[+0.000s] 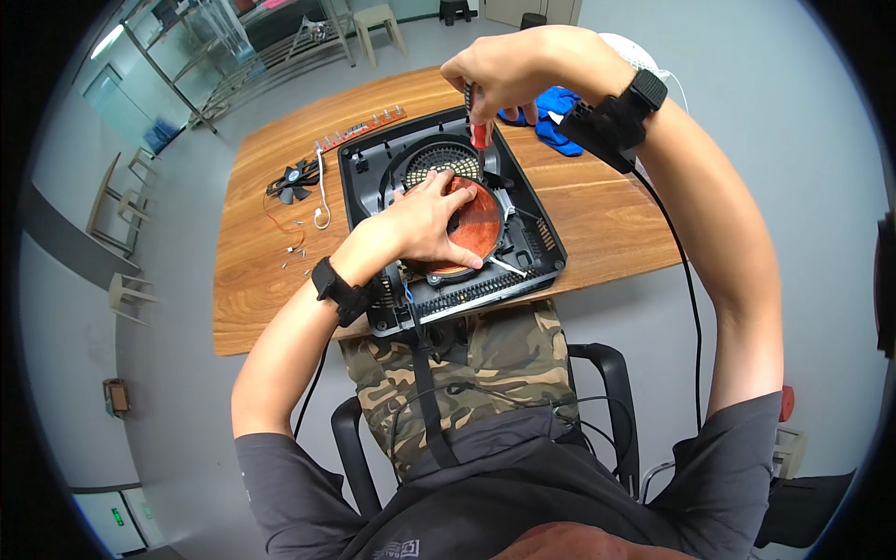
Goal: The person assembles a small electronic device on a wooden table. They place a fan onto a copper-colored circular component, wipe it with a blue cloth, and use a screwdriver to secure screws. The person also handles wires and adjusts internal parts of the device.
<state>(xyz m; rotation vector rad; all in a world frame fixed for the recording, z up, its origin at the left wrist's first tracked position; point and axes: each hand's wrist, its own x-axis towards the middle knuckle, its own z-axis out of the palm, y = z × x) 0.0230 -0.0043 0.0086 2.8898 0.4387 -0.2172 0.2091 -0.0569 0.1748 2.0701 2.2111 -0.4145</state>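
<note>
My left hand [427, 220] lies with its fingers spread over a round copper coil [482, 224]. The coil sits inside the opened black plastic housing [442, 301] of what looks like an induction cooker. Behind it, a round grille [429, 155] shows in the housing. My right hand [504, 77] is raised over the housing's far side, wrapped round a screwdriver [481, 137] with a red and black handle. The screwdriver stands nearly upright, pointing down beside the coil's far edge. Its tip is too small to make out.
On the wooden table [266, 238], left of the housing, lie a small black fan [296, 178], a white cable [322, 191] and several tiny loose parts. An orange circuit strip [359, 129] is behind. A blue cloth [558, 140] lies far right. Black cables trail from both wrist straps.
</note>
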